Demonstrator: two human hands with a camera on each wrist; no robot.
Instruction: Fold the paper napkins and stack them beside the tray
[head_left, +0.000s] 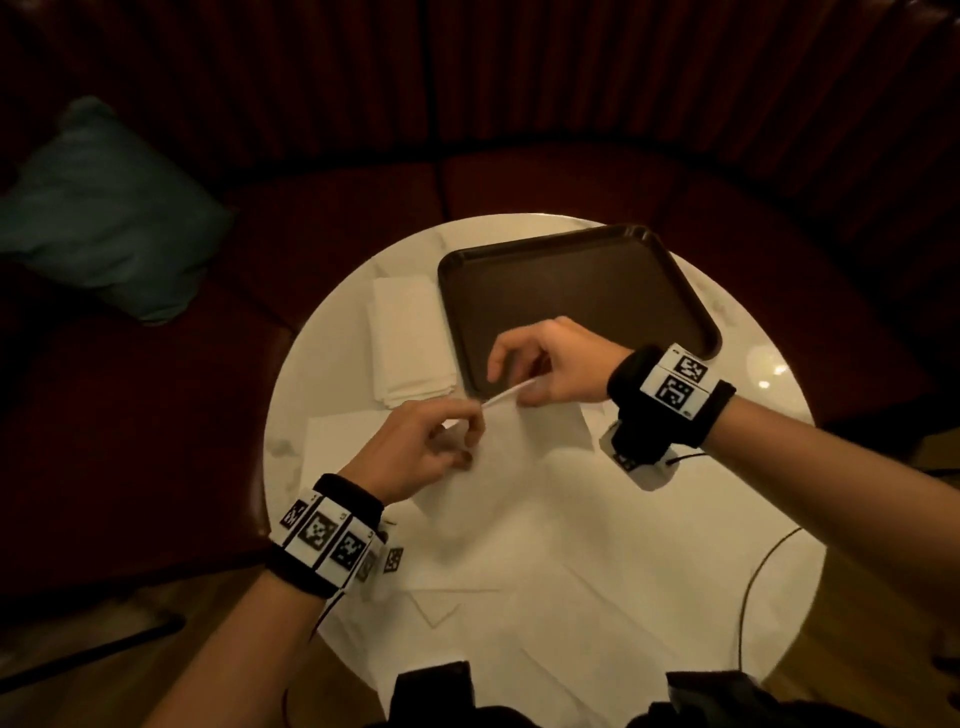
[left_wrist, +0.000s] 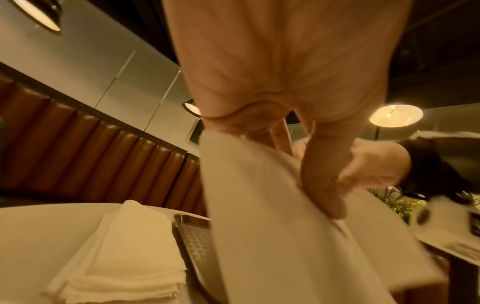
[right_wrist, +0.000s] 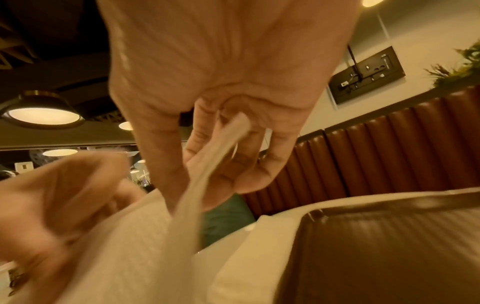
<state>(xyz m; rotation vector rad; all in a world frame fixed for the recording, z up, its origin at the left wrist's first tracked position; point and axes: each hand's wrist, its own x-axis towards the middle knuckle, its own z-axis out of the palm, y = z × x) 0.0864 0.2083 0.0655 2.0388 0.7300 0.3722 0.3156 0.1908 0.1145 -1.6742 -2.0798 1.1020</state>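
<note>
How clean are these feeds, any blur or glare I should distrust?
Head view: dim amber light, glare spots on the round white table. Left wrist view: the held white paper napkin is motion-smeared. Right wrist view: left hand blurred, brown plastic tray soft.

L hand (head_left: 426, 449) & R hand (head_left: 550, 366) pinch one napkin (head_left: 506, 395) edge above desk (head_left: 701, 519). Folded stack (head_left: 410, 338) just left of tray (head_left: 571, 291) (dark, rectangular).
</note>
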